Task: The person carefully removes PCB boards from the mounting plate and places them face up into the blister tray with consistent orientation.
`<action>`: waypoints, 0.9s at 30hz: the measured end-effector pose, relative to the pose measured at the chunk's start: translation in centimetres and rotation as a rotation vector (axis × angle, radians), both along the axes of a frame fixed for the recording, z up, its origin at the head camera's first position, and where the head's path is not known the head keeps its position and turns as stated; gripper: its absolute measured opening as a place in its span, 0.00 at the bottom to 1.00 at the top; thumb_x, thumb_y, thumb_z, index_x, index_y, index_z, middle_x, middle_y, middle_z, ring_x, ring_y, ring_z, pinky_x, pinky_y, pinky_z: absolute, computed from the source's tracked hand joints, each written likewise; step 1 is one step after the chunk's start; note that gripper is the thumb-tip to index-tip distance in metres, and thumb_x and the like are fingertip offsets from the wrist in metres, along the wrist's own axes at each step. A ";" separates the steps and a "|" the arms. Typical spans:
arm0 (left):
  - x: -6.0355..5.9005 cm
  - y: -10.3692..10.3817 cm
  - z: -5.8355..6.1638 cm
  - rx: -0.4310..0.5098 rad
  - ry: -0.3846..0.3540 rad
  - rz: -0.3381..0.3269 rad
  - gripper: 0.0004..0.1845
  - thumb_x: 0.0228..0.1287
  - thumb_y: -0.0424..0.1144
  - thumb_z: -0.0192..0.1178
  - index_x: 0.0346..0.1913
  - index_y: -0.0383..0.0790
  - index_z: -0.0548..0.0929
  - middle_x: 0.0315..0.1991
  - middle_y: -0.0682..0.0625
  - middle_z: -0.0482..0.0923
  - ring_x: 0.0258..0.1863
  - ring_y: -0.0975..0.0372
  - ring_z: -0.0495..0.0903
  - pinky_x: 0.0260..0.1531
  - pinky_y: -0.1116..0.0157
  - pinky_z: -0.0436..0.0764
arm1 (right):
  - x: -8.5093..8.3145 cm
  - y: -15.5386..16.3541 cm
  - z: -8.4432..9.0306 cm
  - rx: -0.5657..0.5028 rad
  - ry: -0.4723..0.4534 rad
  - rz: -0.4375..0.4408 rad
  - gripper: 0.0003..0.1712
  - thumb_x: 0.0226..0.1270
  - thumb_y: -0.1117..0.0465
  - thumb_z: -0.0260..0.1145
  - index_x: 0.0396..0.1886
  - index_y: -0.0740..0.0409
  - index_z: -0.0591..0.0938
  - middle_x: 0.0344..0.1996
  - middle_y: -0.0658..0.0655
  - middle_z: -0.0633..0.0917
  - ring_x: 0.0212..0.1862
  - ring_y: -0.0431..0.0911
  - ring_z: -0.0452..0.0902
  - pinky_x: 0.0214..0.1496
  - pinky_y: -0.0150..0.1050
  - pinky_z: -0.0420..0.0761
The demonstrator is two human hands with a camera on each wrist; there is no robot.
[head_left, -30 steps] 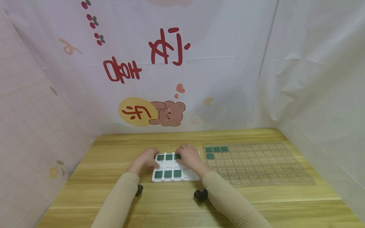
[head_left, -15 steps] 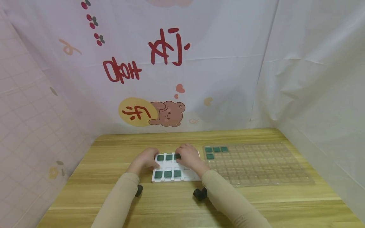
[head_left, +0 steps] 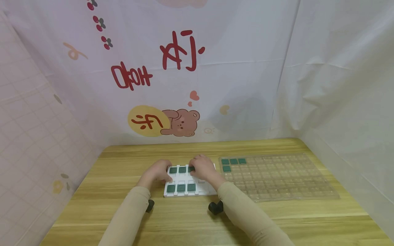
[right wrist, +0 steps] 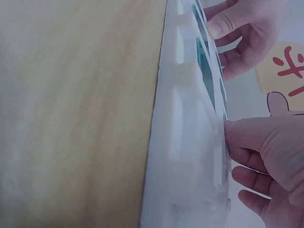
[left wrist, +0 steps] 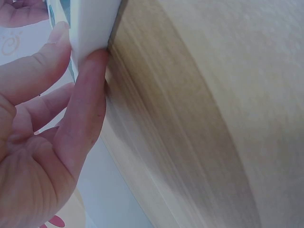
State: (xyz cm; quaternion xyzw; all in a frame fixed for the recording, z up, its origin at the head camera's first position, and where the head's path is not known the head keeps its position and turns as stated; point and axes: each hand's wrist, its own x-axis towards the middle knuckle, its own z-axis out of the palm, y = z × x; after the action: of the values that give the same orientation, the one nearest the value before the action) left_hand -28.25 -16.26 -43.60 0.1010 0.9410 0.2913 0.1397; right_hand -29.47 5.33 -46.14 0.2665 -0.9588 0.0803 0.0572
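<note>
A white slotted tray (head_left: 184, 178) lies on the table in the head view, with small green circuit boards in a back row and a front row (head_left: 181, 188). My left hand (head_left: 160, 171) grips the tray's left end. In the left wrist view its thumb (left wrist: 54, 52) lies at the top edge and a finger reaches along the white side wall (left wrist: 95, 23). My right hand (head_left: 203, 167) is over the back row, thumb and fingertips pinching a green circuit board (head_left: 191, 168), mostly covered by the hand. In the right wrist view the thumb (right wrist: 244, 133) meets the tray's top face.
Right of the white tray lies a clear plastic tray (head_left: 277, 177) with many pockets. Several green circuit boards (head_left: 234, 161) sit in its back left corner. Black wrist-worn pieces (head_left: 216, 207) show beside the sleeves. A printed cloth (head_left: 240, 85) hangs behind the wooden table (head_left: 172, 222).
</note>
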 end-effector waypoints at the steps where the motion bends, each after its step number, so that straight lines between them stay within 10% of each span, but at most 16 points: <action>1: 0.0 0.0 0.0 0.003 -0.001 0.001 0.33 0.46 0.24 0.75 0.58 0.26 0.76 0.45 0.38 0.78 0.38 0.54 0.78 0.27 0.64 0.84 | 0.0 0.0 0.1 -0.001 -0.004 0.000 0.15 0.58 0.51 0.76 0.44 0.49 0.87 0.44 0.49 0.84 0.51 0.47 0.75 0.55 0.43 0.77; 27: 0.1 0.1 0.3 0.011 0.008 0.002 0.32 0.45 0.24 0.76 0.58 0.26 0.77 0.43 0.39 0.78 0.40 0.54 0.77 0.28 0.64 0.84 | -1.0 0.3 0.3 -0.018 -0.086 0.032 0.14 0.59 0.54 0.74 0.44 0.50 0.86 0.43 0.48 0.84 0.51 0.48 0.75 0.59 0.44 0.74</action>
State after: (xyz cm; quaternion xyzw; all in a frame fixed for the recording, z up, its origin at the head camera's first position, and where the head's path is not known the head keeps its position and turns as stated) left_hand -28.14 -16.16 -43.30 0.1019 0.9400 0.2964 0.1351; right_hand -30.50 5.66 -45.83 0.2773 -0.9553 0.1014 0.0172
